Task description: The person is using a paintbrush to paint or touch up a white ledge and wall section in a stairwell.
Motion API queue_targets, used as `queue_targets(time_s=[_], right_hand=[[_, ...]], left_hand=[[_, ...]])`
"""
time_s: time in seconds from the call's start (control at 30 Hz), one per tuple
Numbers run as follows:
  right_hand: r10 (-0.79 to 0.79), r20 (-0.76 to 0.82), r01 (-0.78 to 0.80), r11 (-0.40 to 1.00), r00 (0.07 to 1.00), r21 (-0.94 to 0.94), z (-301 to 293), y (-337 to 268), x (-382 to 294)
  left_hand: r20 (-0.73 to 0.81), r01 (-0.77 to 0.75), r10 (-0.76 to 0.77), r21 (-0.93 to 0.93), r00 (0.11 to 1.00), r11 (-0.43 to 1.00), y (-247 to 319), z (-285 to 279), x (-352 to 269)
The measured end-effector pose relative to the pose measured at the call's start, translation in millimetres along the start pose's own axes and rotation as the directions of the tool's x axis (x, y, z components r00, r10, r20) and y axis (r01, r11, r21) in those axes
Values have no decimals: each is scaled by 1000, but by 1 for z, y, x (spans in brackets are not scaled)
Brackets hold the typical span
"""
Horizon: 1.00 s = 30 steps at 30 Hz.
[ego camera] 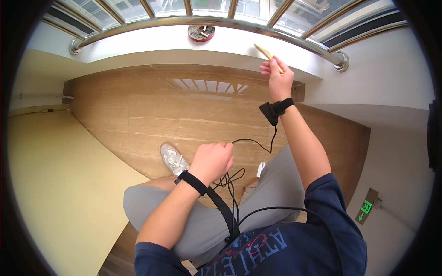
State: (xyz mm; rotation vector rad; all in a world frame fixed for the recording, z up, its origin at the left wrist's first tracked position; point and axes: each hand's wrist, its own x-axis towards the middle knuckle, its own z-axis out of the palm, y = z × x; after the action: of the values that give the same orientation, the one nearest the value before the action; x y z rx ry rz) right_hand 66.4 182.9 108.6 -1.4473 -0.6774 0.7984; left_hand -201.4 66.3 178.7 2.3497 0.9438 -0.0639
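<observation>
My right hand (280,77) reaches out over the white window sill (145,43). Between thumb and fingers it grips a small flat brush (265,52), pale yellow, its wide end slanting toward the railing. Left of the brush, a round red ashtray (201,33) sits on the sill with dark ash and cigarette butts in it. My left hand (214,160) is closed in front of my lap. A thin black cable (253,140) runs from the device (271,111) on my right wrist into that fist, and loops hang below it.
A metal railing (238,26) curves along the sill before the window. Brown tiled floor (138,114) lies below. A pale yellow door panel (58,172) is at left. A green lit exit sign (366,207) hangs at right, beside the white wall (376,77).
</observation>
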Motion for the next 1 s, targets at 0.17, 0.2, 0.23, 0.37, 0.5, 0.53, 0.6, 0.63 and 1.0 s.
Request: queue_targets(time_s=[0.17, 0.2, 0.23, 0.37, 0.5, 0.53, 0.6, 0.63, 1.0], right_hand=[[134, 211, -114, 988, 968, -103, -6, -9, 1], [152, 311, -119, 986, 938, -120, -9, -17, -1], [151, 312, -117, 985, 938, -125, -15, -21, 4], [33, -39, -40, 978, 999, -206, -63, -39, 34], [-2, -208, -73, 931, 978, -356, -131, -41, 53], [-16, -261, -97, 905, 965, -415, -143, -40, 55], [-68, -296, -84, 877, 953, -473, -158, -34, 64], [-124, -331, -76, 844, 935, -531, -167, -29, 69], [-279, -182, 20, 594, 943, -804, -105, 30, 111]], left_hand=[[9, -11, 11, -2, 1000, 1000, 4, 5, 1], [18, -14, 14, 0, 1000, 1000, 6, 4, 2], [28, -17, 17, 1, 999, 1000, 8, 4, 3], [38, -32, 30, 45, 999, 998, 8, 3, 1], [34, -11, 12, -7, 999, 1000, 10, 4, -3], [36, -16, 16, -7, 999, 1000, 9, 5, -3], [44, -19, 19, -13, 999, 1000, 9, 5, -5], [39, -17, 17, 3, 999, 1000, 9, 5, -3], [87, -67, 61, 75, 994, 995, 24, 16, -3]])
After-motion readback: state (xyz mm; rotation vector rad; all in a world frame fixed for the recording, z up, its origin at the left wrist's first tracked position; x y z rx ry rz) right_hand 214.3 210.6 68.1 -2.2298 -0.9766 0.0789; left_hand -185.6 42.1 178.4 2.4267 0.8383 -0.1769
